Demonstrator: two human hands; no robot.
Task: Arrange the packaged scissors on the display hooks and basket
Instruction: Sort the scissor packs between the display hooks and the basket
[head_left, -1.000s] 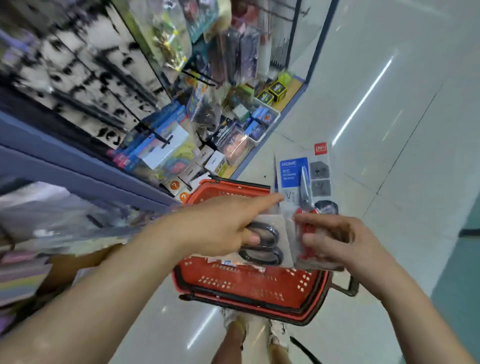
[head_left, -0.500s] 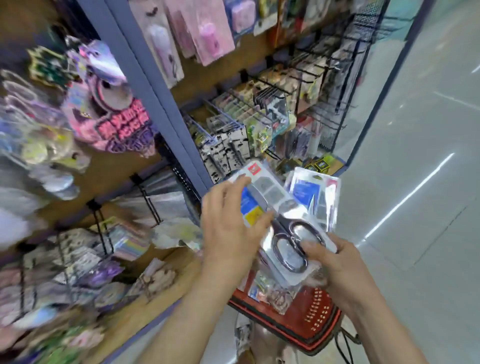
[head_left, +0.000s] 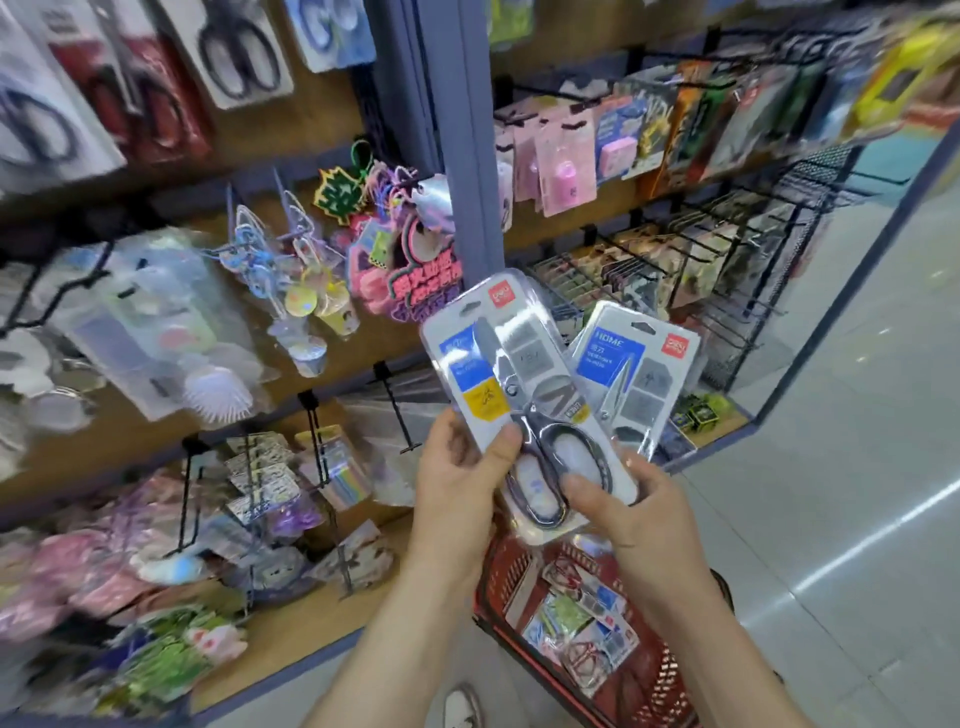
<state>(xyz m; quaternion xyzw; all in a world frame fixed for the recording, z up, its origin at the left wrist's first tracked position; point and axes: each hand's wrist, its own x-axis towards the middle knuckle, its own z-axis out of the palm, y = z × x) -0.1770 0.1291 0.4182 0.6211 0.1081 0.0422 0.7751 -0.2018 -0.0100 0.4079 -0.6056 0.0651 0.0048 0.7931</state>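
Since the earlier frame, both packs sit higher against the shelves. I see my left hand (head_left: 457, 483) pinching the front scissors pack (head_left: 511, 384), my right hand (head_left: 631, 512) gripping its base and the rear pack (head_left: 631, 379), above the red basket (head_left: 660, 686).

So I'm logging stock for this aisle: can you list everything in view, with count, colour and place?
Front scissors pack: one, black handles, held in both hands.
Second scissors pack: one, blue label, behind the first.
Hanging scissors packs: several, black and red, top left hooks.
Basket: one, red, on floor below, holding more packs.
Pink packs: several, upper right hooks.
Keychains: many, mixed colours, centre hooks.
Left hand: grips front pack.
Right hand: holds both packs' bottoms.
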